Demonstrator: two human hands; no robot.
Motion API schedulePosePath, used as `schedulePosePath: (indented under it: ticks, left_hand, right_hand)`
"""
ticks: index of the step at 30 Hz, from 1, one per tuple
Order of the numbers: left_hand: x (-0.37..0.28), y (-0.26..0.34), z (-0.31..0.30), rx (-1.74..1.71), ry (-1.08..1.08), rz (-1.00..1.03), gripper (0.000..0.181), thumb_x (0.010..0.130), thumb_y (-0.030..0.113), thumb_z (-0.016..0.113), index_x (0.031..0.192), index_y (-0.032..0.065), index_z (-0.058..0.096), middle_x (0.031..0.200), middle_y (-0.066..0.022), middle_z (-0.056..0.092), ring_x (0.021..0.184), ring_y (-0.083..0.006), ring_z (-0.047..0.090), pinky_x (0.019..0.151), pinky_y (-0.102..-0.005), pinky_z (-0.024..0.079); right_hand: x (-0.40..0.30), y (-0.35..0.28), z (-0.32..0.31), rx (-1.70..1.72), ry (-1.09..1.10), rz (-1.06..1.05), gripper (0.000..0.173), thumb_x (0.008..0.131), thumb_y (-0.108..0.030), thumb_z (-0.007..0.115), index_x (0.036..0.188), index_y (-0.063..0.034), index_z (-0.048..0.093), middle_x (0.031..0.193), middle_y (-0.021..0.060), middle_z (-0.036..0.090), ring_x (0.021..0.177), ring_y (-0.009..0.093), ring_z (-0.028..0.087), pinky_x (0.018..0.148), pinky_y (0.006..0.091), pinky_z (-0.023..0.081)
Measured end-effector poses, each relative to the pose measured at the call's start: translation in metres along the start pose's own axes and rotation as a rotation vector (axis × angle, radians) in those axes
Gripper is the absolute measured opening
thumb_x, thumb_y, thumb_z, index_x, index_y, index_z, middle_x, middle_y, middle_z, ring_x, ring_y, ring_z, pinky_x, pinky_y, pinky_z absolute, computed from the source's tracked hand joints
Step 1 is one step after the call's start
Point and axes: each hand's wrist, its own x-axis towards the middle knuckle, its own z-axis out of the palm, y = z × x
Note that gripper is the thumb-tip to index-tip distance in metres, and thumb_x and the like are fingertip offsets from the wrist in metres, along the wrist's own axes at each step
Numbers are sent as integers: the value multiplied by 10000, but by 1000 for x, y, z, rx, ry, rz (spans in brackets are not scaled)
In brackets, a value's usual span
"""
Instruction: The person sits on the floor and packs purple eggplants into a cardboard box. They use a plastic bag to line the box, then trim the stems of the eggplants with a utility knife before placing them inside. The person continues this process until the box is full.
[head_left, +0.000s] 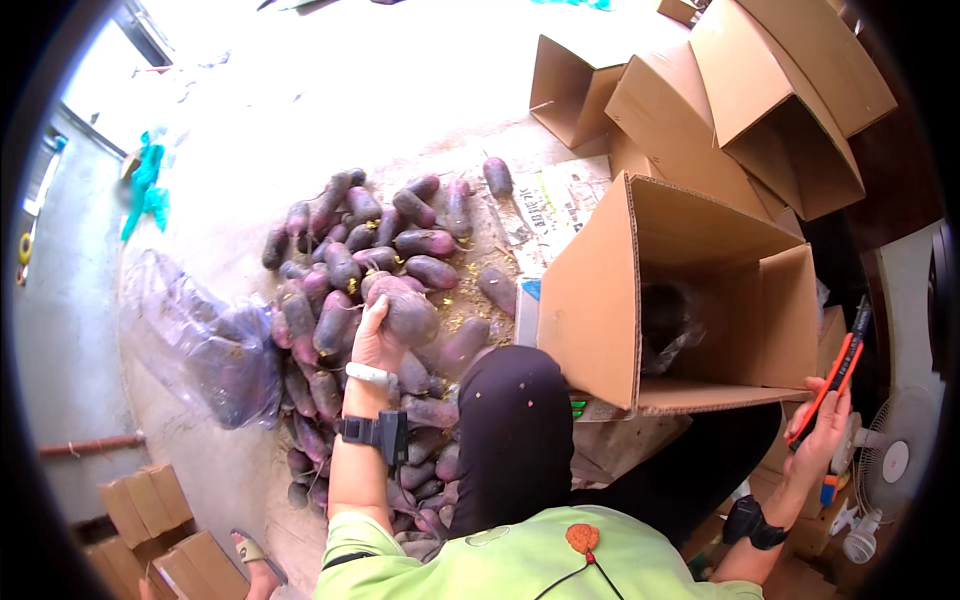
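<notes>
My left hand (376, 341) grips a large, rounded purple radish (409, 311) above a heap of long purple radishes (341, 266) on the floor. Yellowish leaf scraps lie among them. In my right hand (821, 420) is an orange-and-black cutting tool (836, 375), probably a utility knife, its dark end pointing up and away. Between my hands an open cardboard box (589, 300) lies with its mouth towards me. Clear plastic (679, 349) and a dark round shape show in its shadowed inside. The right hand is close to the box's lower right corner.
Several open cardboard boxes (772, 97) are piled at upper right. A fan (892, 461) stands at right. Left of the heap rests a clear plastic bag (206, 345). Stacked flattened cartons (202, 566) and another person's sandalled foot (259, 562) appear lower left.
</notes>
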Motion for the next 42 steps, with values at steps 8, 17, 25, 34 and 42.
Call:
schedulePosePath:
  ticks: [8, 17, 25, 34, 42]
  left_hand:
    - [-120, -3, 57, -372, 15, 62, 506, 888, 500, 520, 1132, 59, 572, 1075, -111, 632, 1016, -281, 596, 924, -417, 487]
    - [-175, -17, 90, -397, -44, 34, 485, 905, 481, 507, 1155, 69, 563, 1105, -102, 620, 1044, -266, 585, 927, -438, 482]
    - [-179, -22, 95, -361, -69, 12, 481, 906, 482, 501, 1160, 79, 563, 1113, -93, 622, 1055, -261, 582, 926, -445, 485]
    - [-167, -30, 97, -382, -81, 61, 507, 896, 490, 518, 1189, 77, 545, 1170, -96, 595, 1096, -269, 554, 961, -448, 446]
    - [-155, -33, 118, -199, 57, 504, 508, 886, 409, 582, 1249, 67, 491, 1214, -101, 577, 1072, -271, 576, 875, -426, 511]
  right_hand:
    - [-84, -51, 82, 267, -998, 201, 350, 907, -76, 519, 1238, 20, 460, 747, 44, 585, 511, 77, 512, 463, 212, 427]
    - [-130, -38, 140, 142, -1452, 15, 343, 913, -82, 521, 1245, -7, 483, 765, 21, 584, 537, 60, 509, 505, 214, 442]
    - [-128, -34, 139, 52, -1395, -4, 342, 869, -138, 604, 1176, -10, 526, 794, 161, 613, 661, 253, 610, 628, 327, 472]
    - [-132, -27, 145, 301, -1511, 482, 332, 951, -129, 476, 1264, -23, 441, 756, 31, 550, 510, 64, 483, 456, 206, 392]
    - [-160, -26, 163, 750, -1431, 1048, 294, 992, -261, 414, 1227, -84, 402, 798, 72, 547, 548, 121, 520, 449, 248, 414]
